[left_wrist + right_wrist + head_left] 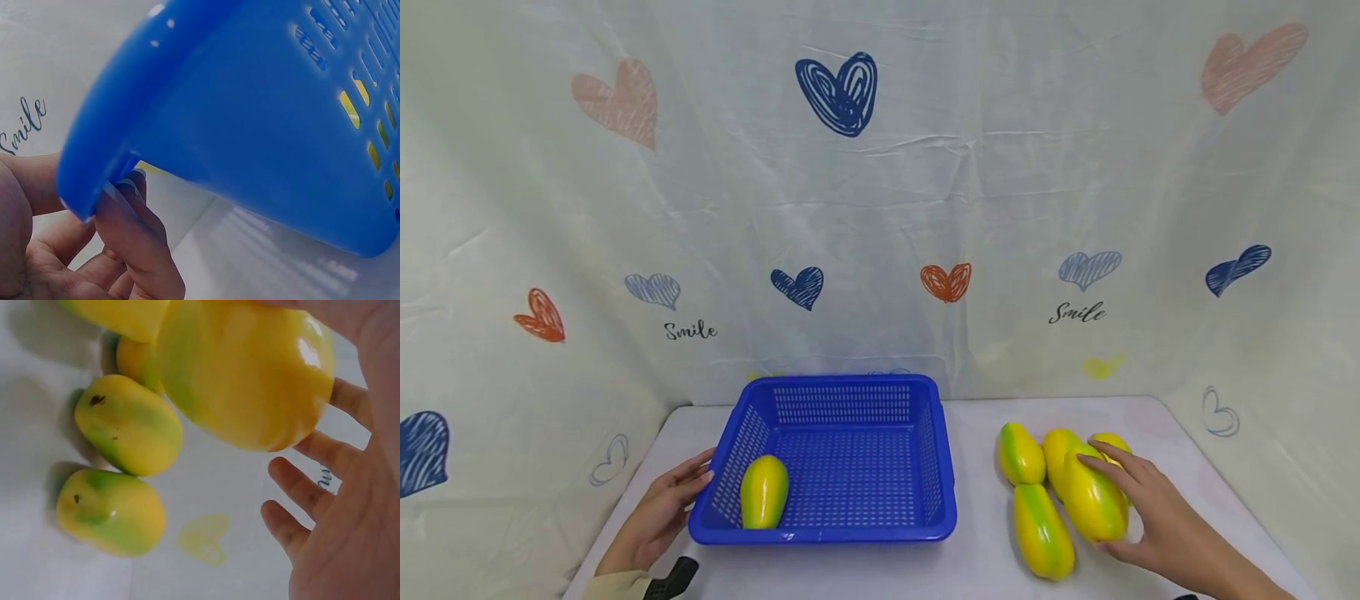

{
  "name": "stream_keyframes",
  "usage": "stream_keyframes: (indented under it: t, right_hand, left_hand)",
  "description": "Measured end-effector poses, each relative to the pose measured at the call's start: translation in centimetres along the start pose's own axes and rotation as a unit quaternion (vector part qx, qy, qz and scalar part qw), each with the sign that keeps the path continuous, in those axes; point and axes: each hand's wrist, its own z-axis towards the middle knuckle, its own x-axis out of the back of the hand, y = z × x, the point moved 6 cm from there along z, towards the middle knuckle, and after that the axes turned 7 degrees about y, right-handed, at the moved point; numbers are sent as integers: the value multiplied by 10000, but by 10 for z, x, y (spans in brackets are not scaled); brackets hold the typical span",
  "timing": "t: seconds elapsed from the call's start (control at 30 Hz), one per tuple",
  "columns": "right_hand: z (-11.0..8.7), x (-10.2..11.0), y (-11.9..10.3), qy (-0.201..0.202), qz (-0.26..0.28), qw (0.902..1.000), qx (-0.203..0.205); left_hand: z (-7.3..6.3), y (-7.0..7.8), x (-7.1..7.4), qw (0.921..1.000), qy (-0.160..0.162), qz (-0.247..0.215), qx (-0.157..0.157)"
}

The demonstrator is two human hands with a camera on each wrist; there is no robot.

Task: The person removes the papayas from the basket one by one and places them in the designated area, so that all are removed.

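Observation:
A blue plastic basket [857, 535] with slotted sides stands left of the middle of the table. My left hand [662, 508] holds its left rim, fingertips tucked against the lip, as the left wrist view shows. Inside, one yellow-green papaya [764, 492] lies at the left. On the right, my right hand [1165, 517] grips a papaya [1093, 500], thumb at its near end and fingers over its far side. Beside that fruit lie more papayas: one at the back left [1021, 454], one in front [1043, 533], others partly hidden behind it.
The table [977, 500] has a pale cover. Behind and at both sides hangs a white cloth [880, 208] printed with hearts and the word Smile. Between the basket and the papayas runs a strip of the table cover.

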Motion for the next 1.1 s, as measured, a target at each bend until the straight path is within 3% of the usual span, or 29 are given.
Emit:
stream_keyframes:
  t: [0.2,0.37,0.6,0.73,0.9,1.0,1.1]
  right_hand:
    - [-13,-11,14,-841,161,9950,-506]
    - [-22,-18,22,-1443,397,9842,-945]
    - [-32,-24,23,-1643,233,9828,-811]
    - [-35,-29,27,-1876,626,9746,-1048]
    - [-37,-35,28,-1871,774,9748,-938]
    - [-39,-37,25,-1486,393,9872,-420]
    - [-39,-39,22,-1122,94,9936,-66]
  left_hand:
    - [-2,1,-1,10000,-29,-31,-5]
    - [-2,1,0,9999,-13,-140,23]
    - [-4,1,-1,9999,-5,-158,7]
    - [-2,0,-1,9998,5,-178,40]
    - [-1,-2,-1,9997,-32,-249,59]
    - [0,-2,0,9997,-43,-242,48]
    - [0,-2,0,9997,-24,-219,57]
